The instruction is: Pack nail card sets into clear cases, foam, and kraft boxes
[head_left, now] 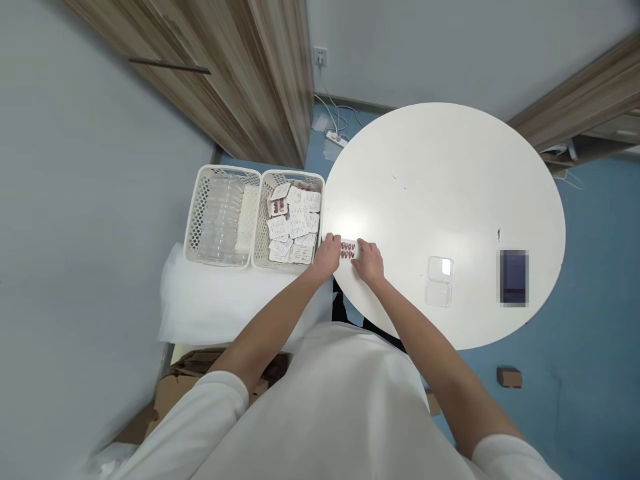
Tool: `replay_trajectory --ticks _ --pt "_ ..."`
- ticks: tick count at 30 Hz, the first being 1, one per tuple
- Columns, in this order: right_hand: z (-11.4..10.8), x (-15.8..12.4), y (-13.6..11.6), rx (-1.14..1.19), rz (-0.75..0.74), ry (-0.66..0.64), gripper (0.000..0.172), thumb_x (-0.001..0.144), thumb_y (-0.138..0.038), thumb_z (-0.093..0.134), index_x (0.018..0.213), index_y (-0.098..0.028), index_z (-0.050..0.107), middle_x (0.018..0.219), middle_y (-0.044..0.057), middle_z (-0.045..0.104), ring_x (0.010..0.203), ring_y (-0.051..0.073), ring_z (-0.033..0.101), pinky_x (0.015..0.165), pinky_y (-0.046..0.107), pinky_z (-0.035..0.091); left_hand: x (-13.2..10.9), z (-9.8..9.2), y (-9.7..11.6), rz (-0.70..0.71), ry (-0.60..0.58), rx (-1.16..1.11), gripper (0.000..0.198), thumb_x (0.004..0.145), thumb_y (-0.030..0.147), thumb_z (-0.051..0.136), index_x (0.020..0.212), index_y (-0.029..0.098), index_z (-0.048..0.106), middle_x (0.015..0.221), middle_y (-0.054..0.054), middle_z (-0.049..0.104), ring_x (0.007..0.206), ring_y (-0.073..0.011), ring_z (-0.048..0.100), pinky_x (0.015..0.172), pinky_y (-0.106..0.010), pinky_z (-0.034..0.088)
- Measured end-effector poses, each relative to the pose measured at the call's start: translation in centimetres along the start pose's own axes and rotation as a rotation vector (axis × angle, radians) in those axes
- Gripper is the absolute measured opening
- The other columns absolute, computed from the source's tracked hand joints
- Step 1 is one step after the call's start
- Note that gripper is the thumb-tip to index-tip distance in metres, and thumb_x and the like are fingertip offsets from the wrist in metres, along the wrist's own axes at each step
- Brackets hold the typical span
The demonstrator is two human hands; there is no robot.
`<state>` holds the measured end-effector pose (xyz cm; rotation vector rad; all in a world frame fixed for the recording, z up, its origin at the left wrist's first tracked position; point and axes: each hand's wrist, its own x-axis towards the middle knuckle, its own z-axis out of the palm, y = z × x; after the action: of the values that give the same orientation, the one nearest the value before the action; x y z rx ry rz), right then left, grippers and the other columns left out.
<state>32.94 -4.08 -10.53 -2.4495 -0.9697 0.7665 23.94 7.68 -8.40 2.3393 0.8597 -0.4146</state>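
Observation:
A small white card of press-on nails [347,251], with two rows of reddish-brown nail shapes, lies at the left edge of the round white table [450,187]. My left hand [328,255] grips its left side with bent fingers. On the opposite side, my right hand [369,261] holds the card's right edge between thumb and fingers. To the right, an open clear plastic box [440,281] rests on the table, its lid and base side by side.
Left of the table, a white basket [323,200] holds many printed cards. Beside it, another basket [188,227] contains clear plastic boxes. A blurred dark rectangular object [514,277] lies at the table's right. A power strip [337,139] with cables sits on the floor behind.

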Motion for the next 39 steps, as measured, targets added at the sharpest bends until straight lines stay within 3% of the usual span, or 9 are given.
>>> replay_trajectory --ticks 5,10,16,23,30,39 --pt "0.3 -0.3 0.0 0.004 0.001 0.022 0.056 0.07 -0.019 0.055 0.123 -0.022 0.038 0.107 0.008 0.047 0.099 0.025 0.046 0.084 0.039 0.039 -0.3 0.5 -0.2 0.024 0.035 -0.098 0.047 0.071 -0.001 0.048 0.114 0.015 0.037 0.108 -0.012 0.046 0.092 -0.0225 0.053 0.072 -0.03 0.041" --pt "-0.3 -1.3 0.5 0.119 -0.046 -0.015 0.064 0.07 -0.019 0.053 0.13 -0.02 0.029 0.106 0.008 0.049 0.097 0.023 0.047 0.085 0.039 0.04 -1.3 0.8 -0.2 0.105 0.072 -0.266 0.054 0.073 0.006 0.05 0.124 0.016 0.032 0.117 -0.014 0.043 0.106 -0.0258 0.047 0.082 -0.034 0.04" --pt "-2.7 -4.4 2.5 0.183 -0.076 0.018 0.067 0.073 -0.02 0.051 0.134 -0.022 0.023 0.104 0.007 0.049 0.092 0.022 0.05 0.083 0.04 0.043 -2.9 1.4 1.3 0.227 0.018 -0.362 0.065 0.07 0.011 0.057 0.128 0.019 0.03 0.113 -0.01 0.047 0.086 -0.0194 0.054 0.078 -0.034 0.045" --pt "-5.5 -8.9 6.3 0.217 -0.095 0.057 0.065 0.075 -0.022 0.052 0.133 -0.025 0.026 0.102 0.006 0.05 0.091 0.02 0.051 0.082 0.039 0.044 -4.8 3.8 5.2 0.357 0.011 -0.4 0.063 0.069 0.011 0.058 0.126 0.02 0.033 0.109 -0.008 0.048 0.083 -0.0175 0.054 0.076 -0.033 0.046" --pt "-8.7 -12.8 12.7 0.236 -0.12 0.058 0.062 0.074 -0.025 0.054 0.131 -0.027 0.029 0.099 0.004 0.051 0.092 0.019 0.05 0.085 0.04 0.043 -6.3 7.4 11.0 0.408 -0.008 -0.35 0.059 0.068 0.013 0.059 0.123 0.02 0.037 0.106 -0.007 0.05 0.082 -0.0174 0.054 0.077 -0.033 0.045" --pt "-11.8 -14.3 21.0 0.128 -0.165 0.016 0.061 0.069 -0.032 0.061 0.125 -0.025 0.039 0.116 0.007 0.044 0.111 0.025 0.039 0.093 0.042 0.036 -6.0 11.4 17.7 0.358 -0.028 -0.182 0.058 0.062 0.024 0.068 0.115 0.022 0.045 0.111 -0.008 0.047 0.103 -0.0258 0.046 0.085 -0.038 0.041"
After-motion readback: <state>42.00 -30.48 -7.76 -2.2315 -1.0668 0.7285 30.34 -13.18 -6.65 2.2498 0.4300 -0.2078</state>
